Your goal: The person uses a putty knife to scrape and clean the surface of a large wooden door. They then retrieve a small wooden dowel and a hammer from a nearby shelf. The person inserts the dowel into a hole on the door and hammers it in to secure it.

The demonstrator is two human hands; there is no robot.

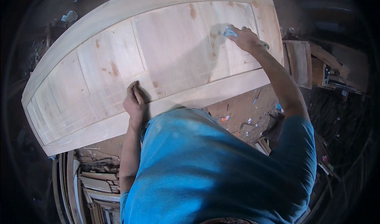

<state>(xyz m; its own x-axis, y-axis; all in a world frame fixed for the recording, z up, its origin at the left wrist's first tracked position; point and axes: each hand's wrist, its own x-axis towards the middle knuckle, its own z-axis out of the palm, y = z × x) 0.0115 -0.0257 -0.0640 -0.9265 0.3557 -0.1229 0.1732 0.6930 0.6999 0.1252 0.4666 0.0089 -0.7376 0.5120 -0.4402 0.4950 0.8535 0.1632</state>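
At one o'clock our right hand (246, 41) grips a pale-blue pad (229, 31) over the wooden panel (170, 38); at nine, we can't tell if our half-curled left hand (133, 102) holds anything.

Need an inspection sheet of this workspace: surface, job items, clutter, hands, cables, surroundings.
Surface: large pale wooden panel, framed, with brown patches; its support is hidden.
Job items: small pale-blue piece at the panel's right part; exact kind unclear.
Clutter: small litter scattered on the brown ground.
Hands: right hand grips the pale-blue piece; left hand is at the panel's near side, fingers bent, contact or hold unclear.
Cables: nothing seen.
Surroundings: stacked wood strips lower left, wooden boards at right; outer edges dark.
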